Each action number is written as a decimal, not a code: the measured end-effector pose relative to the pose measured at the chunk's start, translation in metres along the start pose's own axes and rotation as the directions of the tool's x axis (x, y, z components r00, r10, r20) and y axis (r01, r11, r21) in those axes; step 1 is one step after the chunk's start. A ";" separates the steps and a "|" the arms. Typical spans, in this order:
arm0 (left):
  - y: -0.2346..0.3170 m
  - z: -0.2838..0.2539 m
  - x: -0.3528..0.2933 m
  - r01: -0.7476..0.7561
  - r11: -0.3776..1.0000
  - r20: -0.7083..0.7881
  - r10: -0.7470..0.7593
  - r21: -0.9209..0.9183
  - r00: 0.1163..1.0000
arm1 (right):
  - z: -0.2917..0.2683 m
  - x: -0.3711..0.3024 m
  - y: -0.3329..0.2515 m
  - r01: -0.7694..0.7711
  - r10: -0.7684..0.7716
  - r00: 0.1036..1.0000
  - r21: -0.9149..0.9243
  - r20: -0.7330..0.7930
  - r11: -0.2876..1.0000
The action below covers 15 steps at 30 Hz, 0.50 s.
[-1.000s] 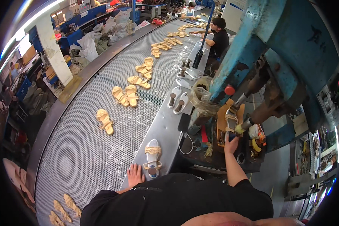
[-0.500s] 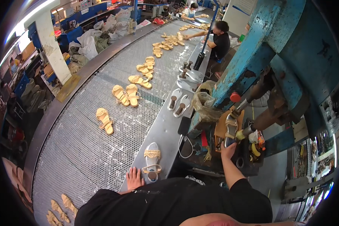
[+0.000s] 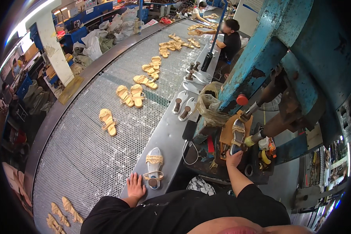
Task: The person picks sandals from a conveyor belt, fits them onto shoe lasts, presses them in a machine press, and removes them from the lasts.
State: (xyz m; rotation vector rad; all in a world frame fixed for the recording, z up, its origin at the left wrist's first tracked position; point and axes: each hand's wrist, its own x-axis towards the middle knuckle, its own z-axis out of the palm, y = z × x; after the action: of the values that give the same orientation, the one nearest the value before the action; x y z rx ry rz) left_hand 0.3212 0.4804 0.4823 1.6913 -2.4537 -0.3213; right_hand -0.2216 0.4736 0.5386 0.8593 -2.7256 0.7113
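Observation:
My left hand lies flat on the metal ledge, fingers spread, holding nothing. Just right of it rests a sandal with woven beige straps on a silver last. Out to the right, my right hand is closed round the heel end of another strapped sandal on a last. That sandal lies on a brown board under the metal rods of a blue press. Part of my right hand's grip is hidden beneath the heel.
Beige sandals lie along the perforated conveyor. Empty silver lasts stand farther up the ledge, near a black phone-like device with a white cable. A plastic bag hangs beside the press. A co-worker sits beyond.
The view has shifted slightly. My left hand stays on the ledge and my right hand stays on the sandal in the press. The co-worker's hand has moved among the far sandals.

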 end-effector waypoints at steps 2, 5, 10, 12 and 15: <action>0.000 0.000 0.001 0.003 1.000 0.005 -0.003 -0.004 1.000 | 0.005 0.000 0.009 0.048 -0.049 0.998 -0.024 -0.044 0.999; 0.001 0.000 0.002 0.012 1.000 0.017 -0.012 0.009 1.000 | 0.010 0.002 0.009 0.048 -0.050 0.996 -0.036 -0.072 0.998; -0.004 0.004 -0.001 0.063 0.998 0.077 -0.065 0.026 0.995 | -0.004 0.005 -0.009 -0.009 0.007 0.999 0.040 0.044 0.999; -0.002 0.002 0.001 0.057 0.998 0.061 -0.058 0.022 0.996 | 0.002 0.002 -0.001 0.012 -0.012 1.000 0.009 -0.011 1.000; 0.001 -0.005 0.004 0.007 1.000 0.024 -0.006 -0.008 1.000 | -0.004 0.002 -0.003 -0.006 0.006 1.000 -0.004 -0.014 1.000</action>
State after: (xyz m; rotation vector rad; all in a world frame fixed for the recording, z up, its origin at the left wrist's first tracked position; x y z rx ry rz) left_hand 0.3203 0.4769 0.4875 1.7024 -2.4611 -0.3542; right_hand -0.2215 0.4720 0.5442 0.8423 -2.7180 0.7101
